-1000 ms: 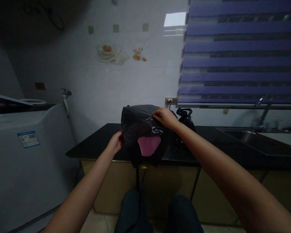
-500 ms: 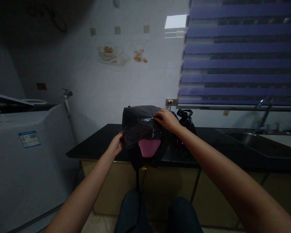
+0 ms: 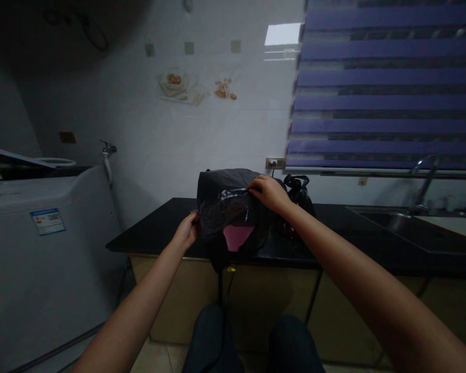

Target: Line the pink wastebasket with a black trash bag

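Observation:
A black plastic bag (image 3: 216, 207) stands at the front edge of the dark counter (image 3: 151, 228), partly over a pink object (image 3: 236, 237). My left hand (image 3: 188, 231) grips the bag's left side, its fingers partly hidden behind the plastic. With fingers pinched, my right hand (image 3: 267, 192) holds the bag's upper right part. Shiny creases run across the plastic between my hands. What else lies inside the bag is hidden. Behind my right forearm sits a second, knotted black bag (image 3: 300, 192).
On the left is a white machine (image 3: 85, 228) with a raised lid. A sink (image 3: 396, 221) with a faucet (image 3: 426, 181) is at the right. A plug sits in the wall socket (image 3: 275, 163). A cord hangs below the counter's front edge, between my knees.
The front of the bag has shifted and creased differently, and less of the pink object shows on its right side. My hands have barely moved, both keeping their hold.

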Demonstrator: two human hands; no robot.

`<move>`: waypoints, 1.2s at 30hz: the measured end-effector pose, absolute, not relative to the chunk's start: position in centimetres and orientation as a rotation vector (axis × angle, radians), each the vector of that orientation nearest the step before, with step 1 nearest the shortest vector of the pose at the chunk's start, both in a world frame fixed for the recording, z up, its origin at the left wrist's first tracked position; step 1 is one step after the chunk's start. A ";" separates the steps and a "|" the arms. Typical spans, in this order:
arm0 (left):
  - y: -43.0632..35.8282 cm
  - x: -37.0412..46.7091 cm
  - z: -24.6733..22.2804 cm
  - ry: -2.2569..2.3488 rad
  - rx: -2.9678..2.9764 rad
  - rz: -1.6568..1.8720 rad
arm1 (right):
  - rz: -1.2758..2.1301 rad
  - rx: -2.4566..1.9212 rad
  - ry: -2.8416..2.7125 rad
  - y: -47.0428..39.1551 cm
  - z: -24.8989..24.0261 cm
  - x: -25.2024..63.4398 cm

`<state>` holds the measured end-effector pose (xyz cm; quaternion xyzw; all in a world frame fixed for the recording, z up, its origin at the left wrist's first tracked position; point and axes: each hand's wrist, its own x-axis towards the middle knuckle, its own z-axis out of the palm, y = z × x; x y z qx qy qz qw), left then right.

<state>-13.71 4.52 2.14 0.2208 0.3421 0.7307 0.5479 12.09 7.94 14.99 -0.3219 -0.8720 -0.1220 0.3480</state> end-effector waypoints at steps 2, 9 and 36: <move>4.5 -13.7 2.1 0.804 0.522 1.733 | -0.316 -0.815 -2.259 7.9 14.9 12.2; 4.5 -13.4 1.8 0.787 0.525 1.750 | -0.308 -0.793 -2.242 8.1 14.6 12.4; 4.2 -13.0 2.0 0.759 0.576 1.710 | -0.267 -0.777 -2.235 7.7 13.8 13.3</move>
